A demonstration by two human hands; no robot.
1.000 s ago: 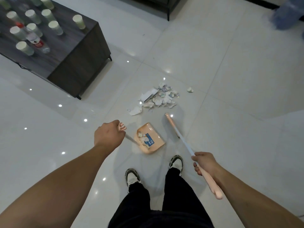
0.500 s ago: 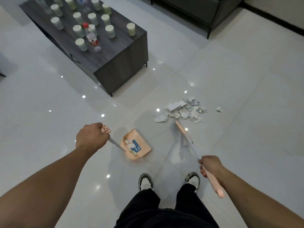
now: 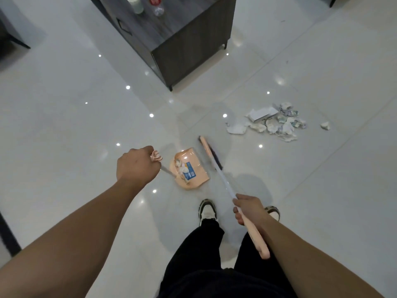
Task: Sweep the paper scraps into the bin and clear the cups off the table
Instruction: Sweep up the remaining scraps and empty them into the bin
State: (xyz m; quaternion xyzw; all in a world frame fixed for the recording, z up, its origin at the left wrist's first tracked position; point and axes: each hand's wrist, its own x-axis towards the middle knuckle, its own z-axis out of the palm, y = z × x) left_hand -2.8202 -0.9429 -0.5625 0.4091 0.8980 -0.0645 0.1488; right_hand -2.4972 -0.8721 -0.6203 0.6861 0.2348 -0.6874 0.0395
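1. Few scraps lie in the dustpan (image 3: 189, 168); its handle is gripped by the left hand (image 3: 137, 166).
2. Right hand (image 3: 249, 209) grips the broom (image 3: 211, 154).
3. Paper scraps (image 3: 277, 123) lie heaped on the floor (image 3: 64, 130), well apart from the dustpan; one cup (image 3: 135, 4) stands on the table (image 3: 176, 20).

Glossy pale tiled floor (image 3: 64, 130) showing ceiling-light reflections. Clear plastic bottle (image 3: 156, 6) with red label at top edge. Dark furniture (image 3: 12, 37) at upper left. Two sneakers (image 3: 207, 211), black trousers (image 3: 199, 250).
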